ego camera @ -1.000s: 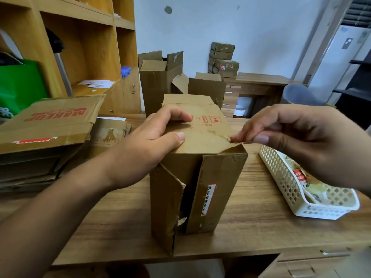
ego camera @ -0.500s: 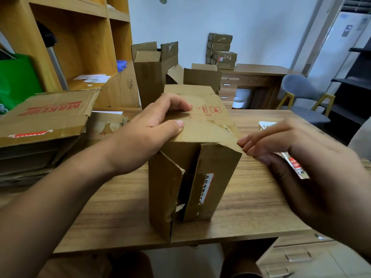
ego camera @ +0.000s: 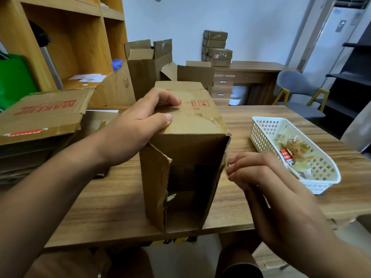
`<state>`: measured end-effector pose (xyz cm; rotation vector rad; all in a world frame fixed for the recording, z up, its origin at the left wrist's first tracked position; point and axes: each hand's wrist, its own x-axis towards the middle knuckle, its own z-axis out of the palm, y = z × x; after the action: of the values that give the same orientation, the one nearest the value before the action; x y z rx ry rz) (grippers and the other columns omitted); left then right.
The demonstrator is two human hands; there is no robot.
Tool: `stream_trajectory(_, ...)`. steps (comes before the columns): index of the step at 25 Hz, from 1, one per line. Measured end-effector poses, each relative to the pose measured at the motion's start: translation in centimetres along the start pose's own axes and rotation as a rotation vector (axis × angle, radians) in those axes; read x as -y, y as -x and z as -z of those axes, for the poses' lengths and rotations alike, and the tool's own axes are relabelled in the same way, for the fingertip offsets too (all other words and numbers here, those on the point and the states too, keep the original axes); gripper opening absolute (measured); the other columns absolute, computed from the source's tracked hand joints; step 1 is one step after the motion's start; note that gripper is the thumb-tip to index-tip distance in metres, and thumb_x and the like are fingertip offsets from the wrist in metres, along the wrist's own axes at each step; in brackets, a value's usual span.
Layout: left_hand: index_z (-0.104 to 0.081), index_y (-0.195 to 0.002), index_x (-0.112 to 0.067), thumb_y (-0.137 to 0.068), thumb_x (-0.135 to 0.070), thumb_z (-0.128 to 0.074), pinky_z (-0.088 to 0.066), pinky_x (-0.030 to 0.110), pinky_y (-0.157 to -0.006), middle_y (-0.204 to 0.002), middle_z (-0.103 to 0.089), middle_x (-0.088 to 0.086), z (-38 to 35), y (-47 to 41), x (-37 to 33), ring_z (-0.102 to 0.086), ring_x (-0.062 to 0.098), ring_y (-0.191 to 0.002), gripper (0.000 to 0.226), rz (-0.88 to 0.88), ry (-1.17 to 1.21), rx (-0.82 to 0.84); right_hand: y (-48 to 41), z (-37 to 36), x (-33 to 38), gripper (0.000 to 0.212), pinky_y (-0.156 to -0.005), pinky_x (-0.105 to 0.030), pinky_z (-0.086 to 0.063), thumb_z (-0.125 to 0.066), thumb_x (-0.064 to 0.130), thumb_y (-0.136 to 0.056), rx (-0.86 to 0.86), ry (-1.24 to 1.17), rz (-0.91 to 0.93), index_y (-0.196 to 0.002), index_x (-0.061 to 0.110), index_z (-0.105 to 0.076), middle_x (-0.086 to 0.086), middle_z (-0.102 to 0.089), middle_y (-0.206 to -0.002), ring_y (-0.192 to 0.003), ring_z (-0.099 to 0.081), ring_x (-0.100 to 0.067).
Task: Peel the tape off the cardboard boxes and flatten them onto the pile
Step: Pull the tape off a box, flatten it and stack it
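A brown cardboard box [ego camera: 192,127] lies on the wooden table [ego camera: 120,207] with its open end facing me, so its dark inside shows. A torn left flap stands partly open. My left hand [ego camera: 136,129] grips the box's top near the left edge, thumb and fingers lying over the top panel. My right hand [ego camera: 271,187] is at the box's right front edge, its fairly straight fingertips touching the opened right flap, which I see edge-on. The pile of flattened cardboard [ego camera: 40,117] sits to the left, a sheet with red print on top.
A white plastic basket [ego camera: 259,135] holding crumpled tape stands to the right of the box. Two open boxes [ego camera: 146,75] stand behind the table. Farther back are stacked small boxes [ego camera: 216,49] on a desk, a grey chair [ego camera: 297,85] and a wooden shelf [ego camera: 66,43] at left.
My right hand dropped from the box's top right corner to its right front edge. The labelled right flap swung open, exposing the inside. The left hand stayed put.
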<state>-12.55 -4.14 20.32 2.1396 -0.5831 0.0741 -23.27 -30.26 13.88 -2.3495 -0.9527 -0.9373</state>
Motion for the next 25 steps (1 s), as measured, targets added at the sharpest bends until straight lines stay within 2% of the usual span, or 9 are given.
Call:
stream_trajectory(1, -0.05, -0.124, -0.047, -0.086, -0.047, -0.043, -0.037, 0.025, -0.104, -0.134, -0.05, -0.025, -0.1, 0.0, -0.1, -0.043, -0.013, -0.122, 0.038, -0.003, -0.001, -0.001, -0.5, -0.4, 0.1, 0.015, -0.094, -0.032, -0.052, -0.057, -0.004, -0.094, -0.111, -0.027, -0.051, -0.101, 0.002, -0.069, -0.006, -0.065, -0.11, -0.116, -0.063, -0.016)
stream_trajectory(2, -0.05, -0.124, -0.046, -0.086, -0.047, -0.043, -0.037, 0.025, -0.104, -0.134, -0.05, -0.025, -0.1, 0.0, -0.2, -0.043, -0.014, -0.121, 0.039, -0.006, -0.009, -0.001, -0.3, -0.3, 0.8, 0.015, -0.094, -0.033, -0.051, -0.055, -0.007, -0.094, -0.131, -0.072, -0.062, -0.098, -0.001, -0.068, -0.009, -0.064, -0.109, -0.115, -0.064, -0.02)
stream_trajectory(8, -0.058, -0.116, -0.046, -0.088, -0.054, -0.051, -0.046, 0.022, -0.091, -0.121, -0.056, -0.033, -0.3, 0.7, -1.2, -0.049, -0.017, -0.114, 0.029, -0.112, -0.025, -0.06, -2.2, -2.9, -0.4, 0.011, -0.084, -0.027, -0.049, -0.053, -0.001, -0.096, -0.156, -0.17, -0.13, -0.099, 0.004, -0.062, -0.002, -0.061, -0.101, -0.097, -0.061, -0.015)
stream_trajectory(11, -0.056, -0.117, -0.046, -0.07, -0.075, -0.06, -0.05, 0.02, -0.086, -0.128, -0.055, -0.03, -0.3, 1.5, -2.2, -0.051, -0.014, -0.114, 0.055, -0.104, -0.081, 0.041, -3.7, -3.7, -0.5, 0.012, -0.081, -0.03, -0.052, -0.055, 0.004, -0.096, -0.238, -0.295, -0.228, -0.103, 0.013, -0.058, 0.004, -0.06, -0.098, -0.094, -0.062, -0.012)
stream_trajectory(13, -0.052, -0.12, -0.047, -0.063, -0.079, -0.064, -0.049, 0.025, -0.091, -0.129, -0.052, -0.03, -0.6, 1.7, -2.6, -0.05, -0.013, -0.114, 0.066, -0.068, -0.156, 0.068, -4.6, -4.2, -0.6, 0.018, -0.08, -0.031, -0.053, -0.055, 0.006, -0.096, -0.266, -0.369, -0.287, -0.104, 0.022, -0.054, 0.007, -0.062, -0.097, -0.093, -0.064, -0.012)
stream_trajectory(16, -0.056, -0.113, -0.042, -0.074, -0.063, -0.065, -0.047, 0.026, -0.09, -0.119, -0.055, -0.03, -0.9, 1.4, -2.9, -0.051, -0.01, -0.11, 0.046, -0.092, -0.216, -0.042, -5.0, -4.6, -0.5, 0.02, -0.08, -0.024, -0.052, -0.054, 0.009, -0.097, -0.273, -0.463, -0.328, -0.107, 0.026, -0.055, 0.013, -0.062, -0.097, -0.093, -0.064, -0.012)
stream_trajectory(20, -0.06, -0.104, -0.036, -0.078, -0.053, -0.061, -0.052, 0.04, -0.092, -0.112, -0.059, -0.022, -2.0, 1.0, -3.4, -0.054, 0.002, -0.109, 0.031, -0.129, -0.271, -0.161, -4.9, -4.7, 0.0, 0.018, -0.078, -0.022, -0.052, -0.058, 0.022, -0.098, -0.308, -0.529, -0.379, -0.115, 0.028, -0.055, 0.013, -0.061, -0.094, -0.091, -0.064, -0.013)
stream_trajectory(23, -0.059, -0.104, -0.037, -0.081, -0.054, -0.06, -0.053, 0.043, -0.091, -0.115, -0.057, -0.024, -2.5, 1.1, -3.3, -0.054, 0.002, -0.109, 0.029, -0.127, -0.26, -0.183, -4.8, -4.7, 0.0, 0.043, -0.075, -0.026, -0.054, -0.074, 0.035, -0.088, -0.291, -0.41, -0.361, -0.123, 0.021, -0.055, 0.007, -0.056, -0.093, -0.086, -0.063, -0.014)
stream_trajectory(25, -0.059, -0.105, -0.037, -0.084, -0.055, -0.061, -0.054, 0.043, -0.091, -0.117, -0.055, -0.028, -2.6, 1.1, -3.2, -0.053, -0.001, -0.111, 0.028, -0.127, -0.245, -0.191, -4.7, -5.0, -0.6, 0.045, -0.074, -0.026, -0.053, -0.079, 0.024, -0.085, -0.302, -0.265, -0.328, -0.124, 0.015, -0.058, 0.002, -0.055, -0.094, -0.083, -0.06, -0.011)
